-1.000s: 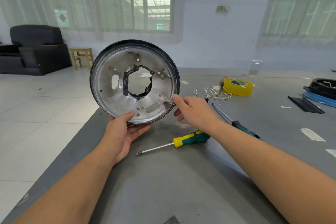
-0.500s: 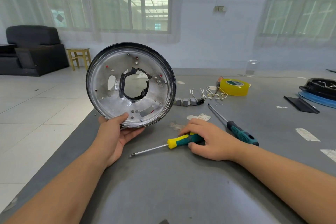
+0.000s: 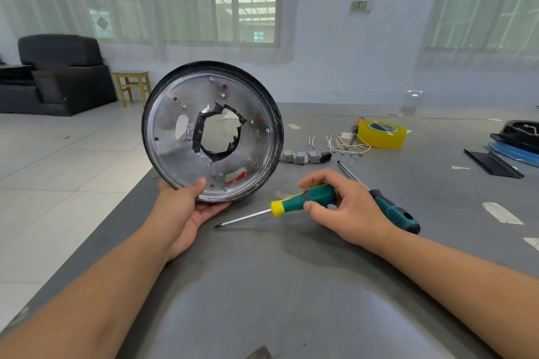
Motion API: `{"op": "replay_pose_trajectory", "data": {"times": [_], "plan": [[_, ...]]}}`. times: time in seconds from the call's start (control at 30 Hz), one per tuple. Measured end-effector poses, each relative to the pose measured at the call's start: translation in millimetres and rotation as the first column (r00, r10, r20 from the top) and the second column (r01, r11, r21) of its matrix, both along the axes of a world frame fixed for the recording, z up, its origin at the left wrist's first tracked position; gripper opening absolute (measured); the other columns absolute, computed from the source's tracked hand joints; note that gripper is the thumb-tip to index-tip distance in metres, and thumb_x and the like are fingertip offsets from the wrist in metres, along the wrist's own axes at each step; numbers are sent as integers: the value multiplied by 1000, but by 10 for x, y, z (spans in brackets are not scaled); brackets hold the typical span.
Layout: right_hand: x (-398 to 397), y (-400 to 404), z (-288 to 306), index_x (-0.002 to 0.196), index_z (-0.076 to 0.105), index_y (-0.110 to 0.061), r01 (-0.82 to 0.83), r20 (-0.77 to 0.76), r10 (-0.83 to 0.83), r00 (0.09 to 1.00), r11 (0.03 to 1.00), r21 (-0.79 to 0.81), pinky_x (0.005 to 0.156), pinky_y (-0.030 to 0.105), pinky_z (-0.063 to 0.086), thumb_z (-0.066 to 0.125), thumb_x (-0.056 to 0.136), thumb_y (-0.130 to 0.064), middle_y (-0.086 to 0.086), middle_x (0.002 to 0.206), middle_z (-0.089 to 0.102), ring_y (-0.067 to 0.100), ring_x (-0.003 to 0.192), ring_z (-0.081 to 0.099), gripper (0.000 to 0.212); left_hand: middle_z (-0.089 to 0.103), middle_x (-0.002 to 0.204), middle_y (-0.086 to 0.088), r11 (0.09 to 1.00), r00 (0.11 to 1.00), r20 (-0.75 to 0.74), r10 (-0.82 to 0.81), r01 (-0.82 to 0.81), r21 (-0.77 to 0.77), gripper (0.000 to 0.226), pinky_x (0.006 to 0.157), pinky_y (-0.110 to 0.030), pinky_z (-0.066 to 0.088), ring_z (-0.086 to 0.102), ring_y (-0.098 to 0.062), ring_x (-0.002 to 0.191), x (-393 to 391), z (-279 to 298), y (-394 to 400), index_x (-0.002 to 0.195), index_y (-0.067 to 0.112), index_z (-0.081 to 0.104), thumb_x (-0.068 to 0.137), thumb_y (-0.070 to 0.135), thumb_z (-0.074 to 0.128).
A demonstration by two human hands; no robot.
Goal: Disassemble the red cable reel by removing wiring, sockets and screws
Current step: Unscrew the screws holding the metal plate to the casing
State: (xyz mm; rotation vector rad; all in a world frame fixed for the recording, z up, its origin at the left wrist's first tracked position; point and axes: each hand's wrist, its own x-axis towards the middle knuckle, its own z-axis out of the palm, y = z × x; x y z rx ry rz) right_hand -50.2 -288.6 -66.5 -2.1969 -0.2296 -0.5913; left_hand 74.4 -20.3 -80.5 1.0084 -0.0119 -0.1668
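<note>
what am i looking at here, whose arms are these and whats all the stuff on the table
There is no machine here: these are a person's two bare arms, filmed by a wide-angle camera worn on their head, looking forward and down. The left hand holds a round metal reel plate upright by its lower rim; it has a ragged, black-taped hole in the middle. The right hand grips the green and yellow screwdriver, its tip low over the grey table. Also lying there: a second screwdriver, a row of small grey sockets, loose white wire pieces and a roll of yellow tape.
</note>
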Motion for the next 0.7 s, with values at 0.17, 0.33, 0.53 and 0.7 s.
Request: {"op": "replay_pose_trajectory", "data": {"times": [0.17,0.33,0.53,0.7], "plan": [[23,9,34,105,68,-21,-21,-24,30,999,946,324,71,29,60,70,90,-1,5,86,77,18,75,73,26,67,134,-23,1000,1000,-4,-12,12,7,48,72,-56,66,77,-43,102,5,6,15,147,16,40,106,-6,52],[26,19,56,108,73,-18,11,-37,2,999,932,363,72,22,60,68,92,2,3,86,78,19,78,76,26,65,137,-23,1000,1000,-15,-10,10,-2,48,71,-56,66,74,-45,107,-3,12,26,147,17,40,106,-6,51],[30,11,59,108,74,-20,26,-86,5,996,936,352,73,18,58,69,93,-3,2,85,79,16,79,77,23,62,137,-23,1000,1000,-23,18,-18,17,41,65,-53,66,74,-44,106,-28,30,12,135,18,40,105,-7,52],[49,9,33,111,72,-22,8,-102,27,994,946,325,78,19,59,69,95,-5,-1,89,79,17,84,77,24,63,135,-22,1000,1000,-17,21,-21,24,38,63,-51,65,75,-43,103,-50,39,-2,132,17,39,105,-8,52]]}}
